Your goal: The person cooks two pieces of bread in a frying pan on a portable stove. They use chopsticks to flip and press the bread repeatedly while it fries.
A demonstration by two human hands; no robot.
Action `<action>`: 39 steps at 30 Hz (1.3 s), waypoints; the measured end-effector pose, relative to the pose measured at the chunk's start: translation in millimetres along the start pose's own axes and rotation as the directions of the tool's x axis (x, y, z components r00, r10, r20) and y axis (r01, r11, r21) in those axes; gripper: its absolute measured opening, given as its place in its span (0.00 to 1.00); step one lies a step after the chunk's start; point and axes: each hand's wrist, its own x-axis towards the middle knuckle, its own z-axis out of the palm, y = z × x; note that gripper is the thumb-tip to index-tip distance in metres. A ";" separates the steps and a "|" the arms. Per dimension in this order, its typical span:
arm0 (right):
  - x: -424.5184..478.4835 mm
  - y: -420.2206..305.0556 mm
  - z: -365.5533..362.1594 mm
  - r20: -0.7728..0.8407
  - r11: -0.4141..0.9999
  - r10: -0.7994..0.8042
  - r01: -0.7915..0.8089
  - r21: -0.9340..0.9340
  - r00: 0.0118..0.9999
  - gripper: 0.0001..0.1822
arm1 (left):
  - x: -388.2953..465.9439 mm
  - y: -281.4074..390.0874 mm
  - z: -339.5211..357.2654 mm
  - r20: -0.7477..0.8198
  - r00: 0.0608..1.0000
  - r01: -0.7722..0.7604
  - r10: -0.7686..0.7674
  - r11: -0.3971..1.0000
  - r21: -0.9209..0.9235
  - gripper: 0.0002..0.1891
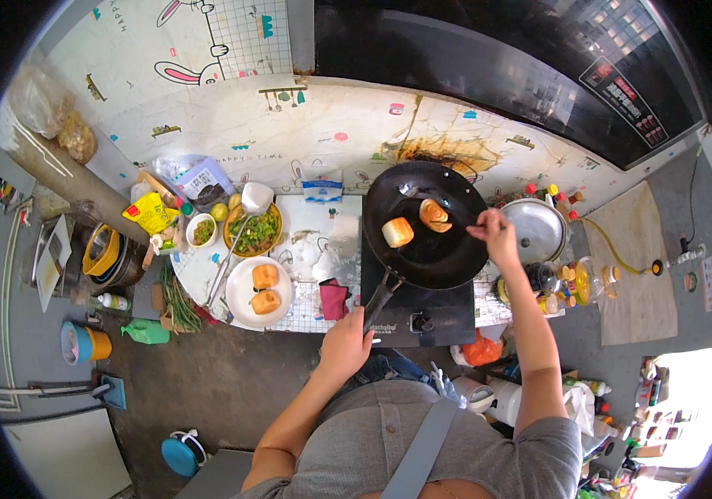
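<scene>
My left hand (348, 343) is closed around the handle of a black wok (387, 268), which stands tilted over a black cooktop (418, 318). Two browned bread pieces lie in the wok: a pale-sided bun (398, 232) on the left and a split, folded one (434, 215) to its right. Over the wok's right rim is my right hand (494, 234), its fingers bunched together; a thin dark thing shows at the fingertips, too small to name. To the left, a white plate (237, 305) holds two browned buns (265, 289).
Left of the cooktop stand a yellow bowl of chopped greens (256, 234) with a metal spatula (228, 265) across it, a small white bowl (201, 231) and a dark red cloth (333, 299). On the right are a metal lid (532, 229) and oil bottles (584, 280).
</scene>
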 end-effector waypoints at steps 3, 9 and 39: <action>26.7 -1.8 -25.6 -0.081 0.980 0.141 -0.128 0.150 0.987 0.23 | 0.5 2.4 -2.6 0.045 0.998 0.041 -0.041 0.999 -0.014 0.26; 37.4 0.3 -51.2 -0.045 0.950 0.247 -0.232 0.211 0.968 0.21 | 1.0 2.8 -3.2 0.064 0.996 0.056 -0.054 0.998 -0.019 0.26; 12.1 -54.6 -20.4 0.353 0.971 0.071 0.016 -0.238 0.933 0.18 | 2.1 4.6 -4.2 0.082 0.995 0.057 -0.059 0.998 0.029 0.26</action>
